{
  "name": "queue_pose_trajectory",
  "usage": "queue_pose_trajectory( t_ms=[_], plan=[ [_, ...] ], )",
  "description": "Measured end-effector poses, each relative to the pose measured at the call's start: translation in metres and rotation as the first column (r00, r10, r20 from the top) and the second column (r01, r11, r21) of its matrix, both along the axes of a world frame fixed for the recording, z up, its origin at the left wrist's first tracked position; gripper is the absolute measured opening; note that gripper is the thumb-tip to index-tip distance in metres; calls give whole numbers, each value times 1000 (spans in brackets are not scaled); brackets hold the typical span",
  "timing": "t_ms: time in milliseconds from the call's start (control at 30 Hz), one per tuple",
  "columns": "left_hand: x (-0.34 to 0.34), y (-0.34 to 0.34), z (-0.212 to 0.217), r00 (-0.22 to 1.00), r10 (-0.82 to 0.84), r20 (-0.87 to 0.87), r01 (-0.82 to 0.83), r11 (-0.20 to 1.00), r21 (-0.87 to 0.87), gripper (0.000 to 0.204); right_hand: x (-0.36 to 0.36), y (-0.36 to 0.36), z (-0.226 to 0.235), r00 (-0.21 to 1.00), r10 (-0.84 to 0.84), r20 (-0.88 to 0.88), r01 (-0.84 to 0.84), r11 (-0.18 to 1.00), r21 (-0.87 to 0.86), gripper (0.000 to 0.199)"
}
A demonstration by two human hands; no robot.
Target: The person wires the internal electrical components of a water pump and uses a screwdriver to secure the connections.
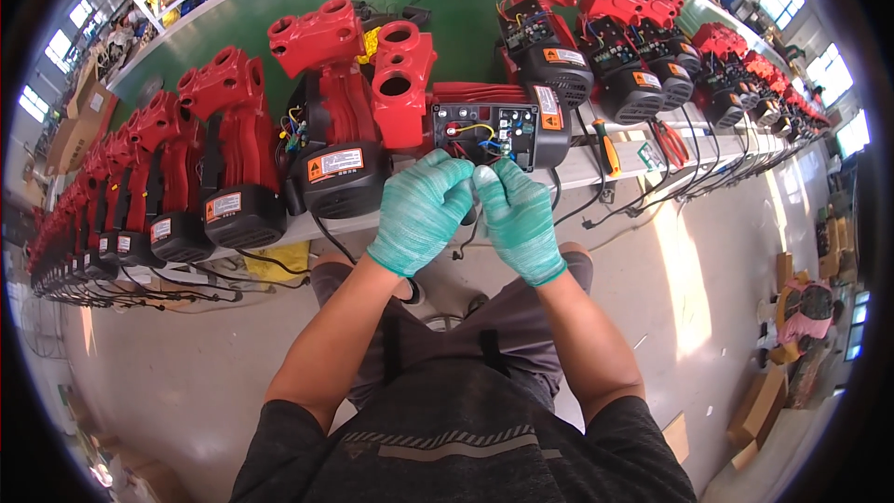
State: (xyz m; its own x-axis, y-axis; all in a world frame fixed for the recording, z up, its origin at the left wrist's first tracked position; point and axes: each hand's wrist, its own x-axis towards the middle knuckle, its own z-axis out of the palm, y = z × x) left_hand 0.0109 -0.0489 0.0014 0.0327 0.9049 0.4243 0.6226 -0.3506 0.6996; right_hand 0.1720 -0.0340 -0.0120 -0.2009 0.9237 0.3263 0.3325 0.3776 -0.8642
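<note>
Both my hands wear green knit gloves and meet just below an open black control box (484,130) on a red and black motor unit (410,102). My left hand (424,210) and my right hand (517,214) pinch thin coloured wires (489,156) that hang out of the box. Yellow, red and blue leads show inside the box. The fingertips of the two hands touch each other around the wires. What lies between the fingers is mostly hidden.
A long bench (596,168) carries rows of red and black motor units (233,158) to the left and right (643,65). An orange-handled screwdriver (607,151) and red pliers (672,144) lie on the bench right of the box. Black cables dangle off its front edge. Cardboard boxes (759,405) sit on the floor.
</note>
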Motion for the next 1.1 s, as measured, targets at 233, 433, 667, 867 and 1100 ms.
queue_pose_trajectory(
  t_ms=[233,433,667,867,1100],
  plan=[
    [0,3,-6,1000,-4,17,3,996,86,19,-13,-2,-9,985,-93,-145,75,989,-125,35],
    [0,1,0,1000,-8,-6,8,1000,30,18,-19,2,-14,962,-117,-248,80,984,-156,37],
    [-1,0,-3,999,-7,49,7,1000,-8,23,-20,1,-12,951,-136,-277,76,973,-217,36],
    [0,4,-7,989,-22,150,18,999,31,21,-5,-8,2,987,-4,-158,6,1000,12,22],
    [0,2,-3,1000,3,18,-4,999,41,18,2,-1,0,998,28,-58,-19,989,149,14]
  ],
)
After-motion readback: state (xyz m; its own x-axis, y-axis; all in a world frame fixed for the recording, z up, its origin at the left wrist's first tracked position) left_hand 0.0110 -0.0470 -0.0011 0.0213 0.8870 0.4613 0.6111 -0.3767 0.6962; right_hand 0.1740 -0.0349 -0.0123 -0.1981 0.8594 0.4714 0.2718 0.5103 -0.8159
